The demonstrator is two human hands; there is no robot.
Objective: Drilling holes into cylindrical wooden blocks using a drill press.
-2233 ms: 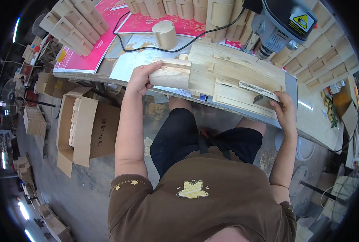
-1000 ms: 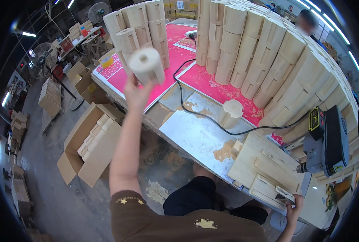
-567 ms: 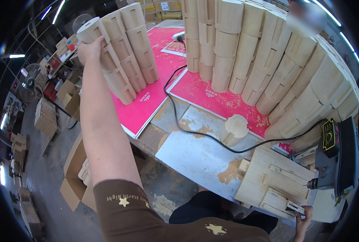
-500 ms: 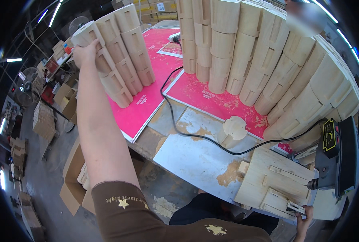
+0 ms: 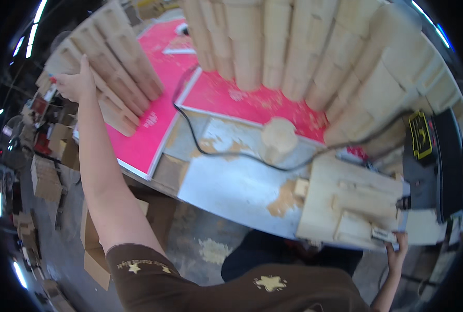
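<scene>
At the far left my left hand [image 5: 78, 86] is closed around the side of a pale wooden block [image 5: 65, 61] at the top of the nearest stacked column. Thumb and fingers lie against the wood; blur softens their detail. At the lower right my right hand [image 5: 396, 248] grips a small metal clamp [image 5: 383, 235] at the edge of a wooden jig board [image 5: 320, 200]. Its fingers are partly hidden. Strips of wood are fixed on the board, beside the chuck of a dark drill [image 5: 424, 166]. One lone round block [image 5: 279, 136] stands upright on the table.
Tall columns of wooden blocks [image 5: 288, 57] line the back and right. A black cable [image 5: 231, 154] crosses the pale tabletop [image 5: 226, 192]. Pink sheets [image 5: 231, 99] with sawdust lie under the stacks. Below the table's left edge sits an open cardboard box [image 5: 93, 255].
The whole view has shifted, so table and stacks appear farther left and higher. My left hand stays at the left stack, lower against it. My right hand remains at the clamp.
</scene>
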